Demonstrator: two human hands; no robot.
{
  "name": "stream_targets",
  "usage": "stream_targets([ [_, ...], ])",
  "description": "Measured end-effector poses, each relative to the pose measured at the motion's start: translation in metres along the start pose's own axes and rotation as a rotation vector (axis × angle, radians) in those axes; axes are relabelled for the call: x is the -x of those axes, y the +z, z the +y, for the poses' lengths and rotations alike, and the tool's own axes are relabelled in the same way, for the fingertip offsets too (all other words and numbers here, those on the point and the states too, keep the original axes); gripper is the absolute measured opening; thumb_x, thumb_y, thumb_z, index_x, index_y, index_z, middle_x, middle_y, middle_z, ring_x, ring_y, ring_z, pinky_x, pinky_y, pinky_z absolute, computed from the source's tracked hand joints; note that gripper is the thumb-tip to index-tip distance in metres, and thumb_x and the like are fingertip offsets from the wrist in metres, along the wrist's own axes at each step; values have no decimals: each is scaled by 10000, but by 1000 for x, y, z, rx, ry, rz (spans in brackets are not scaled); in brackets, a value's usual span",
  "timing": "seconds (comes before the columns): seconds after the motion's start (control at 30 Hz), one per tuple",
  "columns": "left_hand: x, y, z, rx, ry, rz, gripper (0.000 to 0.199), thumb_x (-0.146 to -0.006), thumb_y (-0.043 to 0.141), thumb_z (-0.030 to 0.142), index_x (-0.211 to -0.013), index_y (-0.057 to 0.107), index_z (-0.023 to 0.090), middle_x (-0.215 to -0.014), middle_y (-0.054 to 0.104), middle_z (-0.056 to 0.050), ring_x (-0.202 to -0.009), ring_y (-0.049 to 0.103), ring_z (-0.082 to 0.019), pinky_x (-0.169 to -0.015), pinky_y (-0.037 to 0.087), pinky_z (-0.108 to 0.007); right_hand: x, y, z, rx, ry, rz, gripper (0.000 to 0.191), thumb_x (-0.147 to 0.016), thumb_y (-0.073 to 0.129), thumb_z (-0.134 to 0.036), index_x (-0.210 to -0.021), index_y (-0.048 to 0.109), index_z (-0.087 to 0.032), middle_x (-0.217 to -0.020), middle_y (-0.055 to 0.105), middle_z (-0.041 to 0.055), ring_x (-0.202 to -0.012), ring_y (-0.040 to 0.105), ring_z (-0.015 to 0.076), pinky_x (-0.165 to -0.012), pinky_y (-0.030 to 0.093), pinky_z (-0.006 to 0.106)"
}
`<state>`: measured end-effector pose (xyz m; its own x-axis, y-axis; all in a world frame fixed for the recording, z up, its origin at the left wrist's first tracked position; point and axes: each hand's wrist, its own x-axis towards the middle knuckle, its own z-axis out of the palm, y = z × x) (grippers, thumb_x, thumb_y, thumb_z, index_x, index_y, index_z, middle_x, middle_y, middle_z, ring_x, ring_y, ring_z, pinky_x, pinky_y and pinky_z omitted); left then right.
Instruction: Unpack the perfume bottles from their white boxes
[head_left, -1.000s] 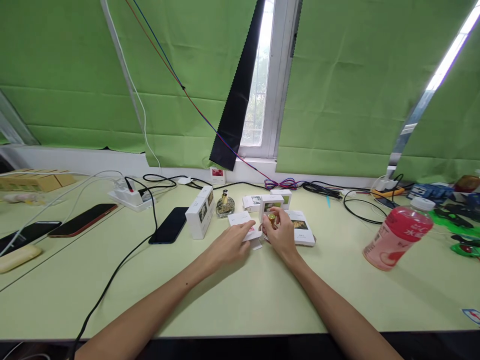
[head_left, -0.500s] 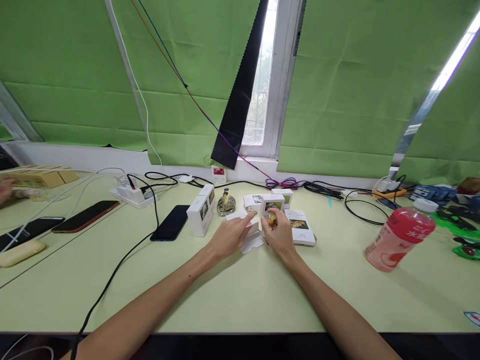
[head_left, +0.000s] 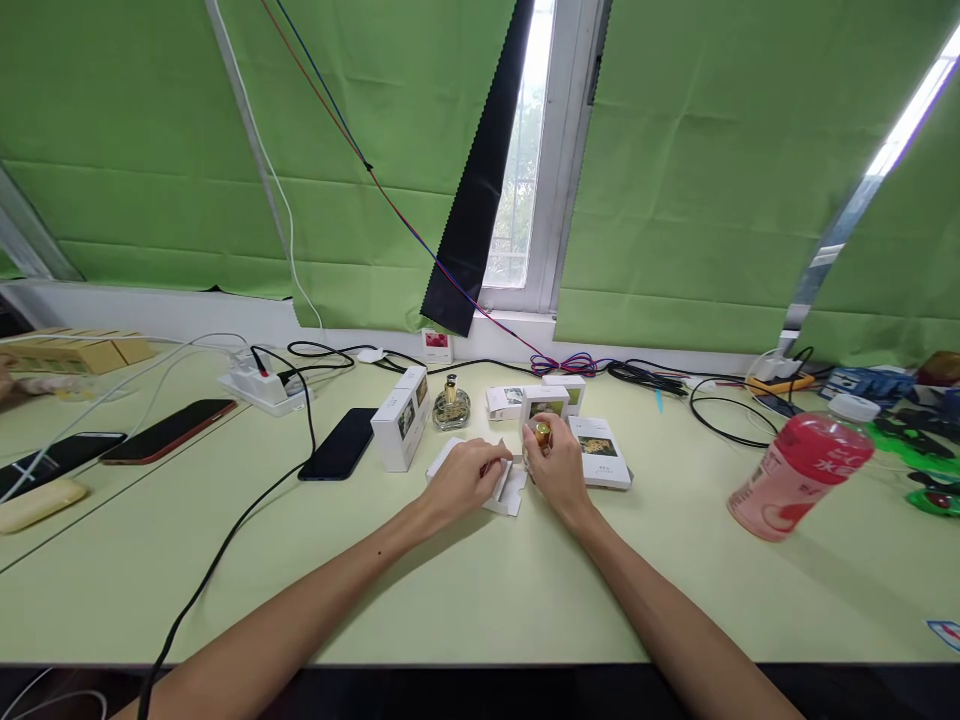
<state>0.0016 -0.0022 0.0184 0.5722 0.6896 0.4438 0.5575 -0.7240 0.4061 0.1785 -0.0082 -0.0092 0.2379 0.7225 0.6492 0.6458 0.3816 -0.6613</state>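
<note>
My left hand (head_left: 466, 474) is closed on a white cardboard box (head_left: 511, 494) that lies on the table with its end flaps unfolded. Part of the box is hidden under the fingers. In my right hand (head_left: 557, 462) is a small perfume bottle with a gold cap (head_left: 541, 433); the fingers cover most of its body. A second perfume bottle (head_left: 451, 408), round and clear with a dark-topped gold neck, stands behind my left hand. Just beyond my right hand is an upright white box (head_left: 545, 399) with a picture. A flat white box (head_left: 600, 453) lies right beside that hand.
A white box (head_left: 401, 420) stands left, beside a black phone (head_left: 339, 443). A pink drink bottle (head_left: 799, 468) is at the right. A black cable (head_left: 247, 508) crosses the left side; a power strip (head_left: 264, 387) lies behind it. Another person's hand shows at the far left edge.
My left hand's extended index finger has curled in onto the white box, whose flaps have shifted towards me. My right hand still holds the gold-capped bottle in nearly the same place.
</note>
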Motion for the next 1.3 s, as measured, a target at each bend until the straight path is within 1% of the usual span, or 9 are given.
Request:
stream_targets([
  [0.2,-1,0,2,25,-10,-3,228,-906,495,258,-985,703,207,-760,673,-26,-782,580,-189,-702,411,-296,0,-1,0,-5,-21,-26,229,-921,531,-360,-1056,589,-184,-897,632,54,-752,557,190,-705,444,310],
  [0.33,-1,-1,3,22,-44,31,194,-888,540,322,-959,677,205,-770,657,-17,-682,548,-162,-641,392,-287,0,-2,-2,-14,5,-59,248,-870,547,-288,-1095,573,-187,-928,644,56,-735,560,184,-673,449,299],
  [0.47,-2,-3,2,70,-108,58,192,-878,537,337,-875,668,197,-655,599,20,-576,491,-126,-588,365,-266,0,-2,-3,-37,24,-98,305,-825,561,-257,-1121,563,-189,-920,651,46,-716,563,175,-661,454,288],
  [0.6,-4,-5,5,146,-199,75,213,-864,539,354,-856,671,187,-631,593,26,-566,492,-117,-576,367,-255,1,-1,-4,-28,21,-82,298,-822,548,-254,-1112,567,-189,-911,653,43,-714,563,175,-689,458,298],
  [0.73,-4,-7,10,214,-254,57,226,-823,589,364,-907,687,179,-626,579,29,-571,501,-116,-566,377,-246,1,-1,-5,-17,11,-62,277,-816,546,-251,-1086,569,-189,-887,642,39,-707,555,180,-697,452,307],
  [0.9,-5,-9,9,248,-202,2,296,-784,649,368,-1007,682,177,-674,604,24,-607,532,-125,-565,400,-240,0,-1,-5,-14,13,-60,249,-819,539,-241,-1061,567,-191,-865,622,32,-697,541,178,-681,443,303],
  [1.07,-7,-5,-3,194,-135,-23,338,-783,669,375,-1054,672,172,-716,631,13,-624,543,-132,-592,417,-253,0,0,-2,45,6,-23,262,-811,555,-234,-1069,570,-191,-923,598,51,-728,549,187,-699,457,318],
  [1.2,-8,-2,-12,185,-131,-18,335,-787,679,406,-1026,680,171,-789,654,-17,-654,562,-147,-602,435,-262,1,1,-1,114,3,-1,276,-807,562,-226,-1080,574,-193,-954,561,62,-771,574,202,-711,477,331],
  [1.3,-9,-3,-15,132,-91,-18,297,-798,678,407,-973,709,169,-829,646,-38,-693,579,-161,-663,460,-285,3,1,-4,181,52,-18,300,-811,574,-247,-1107,569,-199,-995,530,70,-751,583,199,-646,472,315],
])
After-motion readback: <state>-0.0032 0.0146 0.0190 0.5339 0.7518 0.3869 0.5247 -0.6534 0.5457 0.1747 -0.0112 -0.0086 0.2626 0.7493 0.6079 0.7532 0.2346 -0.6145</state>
